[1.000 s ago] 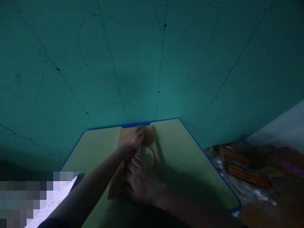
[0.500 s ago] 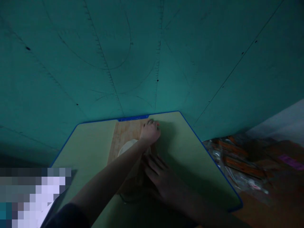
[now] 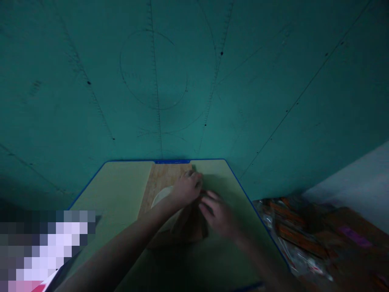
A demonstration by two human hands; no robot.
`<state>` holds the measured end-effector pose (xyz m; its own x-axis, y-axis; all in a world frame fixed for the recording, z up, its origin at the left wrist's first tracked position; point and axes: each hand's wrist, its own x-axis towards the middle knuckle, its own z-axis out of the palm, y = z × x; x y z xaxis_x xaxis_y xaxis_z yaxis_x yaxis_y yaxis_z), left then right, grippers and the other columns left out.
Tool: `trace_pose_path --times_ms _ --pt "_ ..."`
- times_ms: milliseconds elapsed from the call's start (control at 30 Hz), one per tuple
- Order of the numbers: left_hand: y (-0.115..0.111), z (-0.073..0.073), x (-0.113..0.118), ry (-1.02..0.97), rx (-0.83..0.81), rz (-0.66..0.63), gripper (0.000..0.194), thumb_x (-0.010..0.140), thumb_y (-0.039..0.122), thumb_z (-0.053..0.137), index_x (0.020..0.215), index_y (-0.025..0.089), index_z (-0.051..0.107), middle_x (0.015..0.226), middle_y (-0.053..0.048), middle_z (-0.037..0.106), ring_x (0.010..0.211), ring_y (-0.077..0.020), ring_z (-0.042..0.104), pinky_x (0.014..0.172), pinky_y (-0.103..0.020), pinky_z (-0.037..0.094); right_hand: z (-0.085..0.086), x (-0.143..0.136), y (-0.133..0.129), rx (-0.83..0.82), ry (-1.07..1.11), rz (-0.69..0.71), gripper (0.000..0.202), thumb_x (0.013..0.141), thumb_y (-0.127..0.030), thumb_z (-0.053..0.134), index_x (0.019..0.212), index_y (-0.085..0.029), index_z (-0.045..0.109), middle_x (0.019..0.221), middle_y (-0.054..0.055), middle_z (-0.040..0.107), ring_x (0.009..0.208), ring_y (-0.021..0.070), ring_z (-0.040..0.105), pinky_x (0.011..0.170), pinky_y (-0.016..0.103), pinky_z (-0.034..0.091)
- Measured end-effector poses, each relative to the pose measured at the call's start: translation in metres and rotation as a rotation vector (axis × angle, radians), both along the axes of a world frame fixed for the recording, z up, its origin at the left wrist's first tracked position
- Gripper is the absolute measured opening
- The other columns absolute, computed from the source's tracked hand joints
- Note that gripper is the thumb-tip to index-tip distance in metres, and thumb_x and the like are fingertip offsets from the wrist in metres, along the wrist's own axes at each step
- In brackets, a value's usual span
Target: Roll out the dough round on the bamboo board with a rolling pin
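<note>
A light wooden board (image 3: 165, 172) lies on the table, with a round, flat whitish piece (image 3: 161, 195) on it, partly covered by my left forearm. At the board's right edge is my left hand (image 3: 186, 188), its fingers curled in; whatever they hold is hidden. My right hand (image 3: 217, 213) is just to the right and nearer to me. Its bent fingers point at the left hand, and its fingertips, a little blurred, seem closed on something too dark to name. The near end of the board is in deep shadow below the left wrist.
The pale table (image 3: 121, 186) has a blue rim and stands against a green wall (image 3: 170, 101) marked with pencil lines. On the floor at right lie clear plastic packages (image 3: 299, 235) with orange-brown contents, beside a brown carton (image 3: 349, 227). A pixelated patch covers the lower left.
My right hand has moved forward and right, from spread fingers by the board to bent fingers near the left hand. My left hand has come slightly nearer. The view has tilted up.
</note>
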<state>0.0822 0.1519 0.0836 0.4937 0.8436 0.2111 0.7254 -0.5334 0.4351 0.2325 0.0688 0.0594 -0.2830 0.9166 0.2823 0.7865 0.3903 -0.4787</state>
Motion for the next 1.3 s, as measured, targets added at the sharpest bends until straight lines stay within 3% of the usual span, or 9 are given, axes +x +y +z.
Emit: trace_pose_path --times_ms 100,233,367,467,633,800,1033,1200,1300 --pt "-0.045 0.004 -0.034 0.226 0.061 0.093 0.035 0.094 0.048 0.056 0.117 0.024 0.067 0.11 -0.014 0.07 0.105 -0.0324 0.064 0.089 -0.045 0.052 -0.009 0.005 0.038 0.076 0.066 -0.057 0.032 0.097 -0.022 0.045 0.117 -0.022 0.069 0.126 0.01 0.065 0.123 0.0223 0.058 0.107 0.042 0.047" --pt "-0.08 0.004 -0.043 0.471 -0.051 -0.013 0.036 0.096 0.041 0.054 0.128 0.027 0.064 0.101 -0.015 0.073 0.095 -0.0327 0.07 0.076 -0.041 0.053 -0.018 -0.014 0.08 0.078 -0.041 -0.167 0.029 0.096 -0.022 0.052 0.117 -0.02 0.07 0.133 0.013 0.063 0.127 0.0241 0.056 0.11 0.042 0.042" --pt "-0.079 0.003 -0.038 0.491 -0.171 0.076 0.036 0.101 0.031 0.04 0.106 0.022 0.074 0.093 -0.014 0.076 0.087 -0.0279 0.074 0.072 -0.036 0.053 -0.019 -0.029 0.095 0.038 -0.113 -0.205 0.027 0.102 -0.022 0.046 0.104 -0.018 0.072 0.114 0.01 0.07 0.112 0.02 0.062 0.101 0.031 0.043" --pt "-0.078 0.006 -0.037 0.485 -0.163 0.054 0.036 0.101 0.029 0.04 0.106 0.019 0.074 0.094 -0.016 0.076 0.087 -0.0297 0.075 0.07 -0.037 0.053 -0.017 -0.024 0.095 0.032 -0.135 -0.222 0.031 0.104 -0.023 0.044 0.091 -0.019 0.072 0.1 0.008 0.073 0.102 0.0186 0.065 0.095 0.028 0.043" --pt "-0.079 0.013 -0.046 0.46 -0.16 0.014 0.033 0.1 0.026 0.042 0.111 0.017 0.072 0.1 -0.016 0.074 0.091 -0.0286 0.073 0.071 -0.035 0.053 -0.016 -0.01 0.088 -0.022 -0.17 -0.265 0.042 0.107 -0.023 0.036 0.087 -0.019 0.072 0.096 0.007 0.077 0.099 0.0186 0.069 0.093 0.027 0.043" --pt "-0.064 0.016 -0.076 0.395 -0.112 0.051 0.03 0.101 0.026 0.045 0.098 0.016 0.073 0.1 -0.014 0.071 0.092 -0.0264 0.071 0.077 -0.035 0.052 -0.013 -0.021 0.089 -0.093 -0.197 -0.319 0.052 0.109 -0.033 0.028 0.092 -0.019 0.075 0.095 0.01 0.079 0.093 0.0206 0.073 0.081 0.028 0.048" --pt "-0.012 0.015 -0.13 0.354 -0.135 0.194 0.026 0.099 0.028 0.049 0.103 0.018 0.072 0.103 -0.011 0.072 0.09 -0.0206 0.07 0.076 -0.028 0.05 0.0 -0.062 0.122 -0.127 -0.246 -0.36 0.047 0.107 -0.041 0.032 0.102 -0.021 0.074 0.1 0.011 0.078 0.091 0.0223 0.072 0.076 0.03 0.047" --pt "0.021 0.001 -0.125 0.461 -0.102 0.231 0.029 0.097 0.033 0.05 0.096 0.015 0.073 0.102 -0.015 0.073 0.094 -0.0271 0.071 0.081 -0.035 0.052 0.004 -0.074 0.139 -0.115 -0.289 -0.326 0.032 0.102 -0.033 0.041 0.106 -0.021 0.071 0.11 0.011 0.073 0.102 0.0226 0.068 0.084 0.032 0.046" --pt "0.032 -0.012 -0.109 0.471 -0.032 0.278 0.037 0.1 0.03 0.04 0.112 0.013 0.07 0.118 -0.02 0.069 0.11 -0.0329 0.067 0.089 -0.043 0.052 0.002 -0.073 0.137 -0.095 -0.314 -0.305 0.028 0.098 -0.031 0.047 0.113 -0.02 0.068 0.124 0.013 0.066 0.115 0.025 0.061 0.095 0.035 0.044"
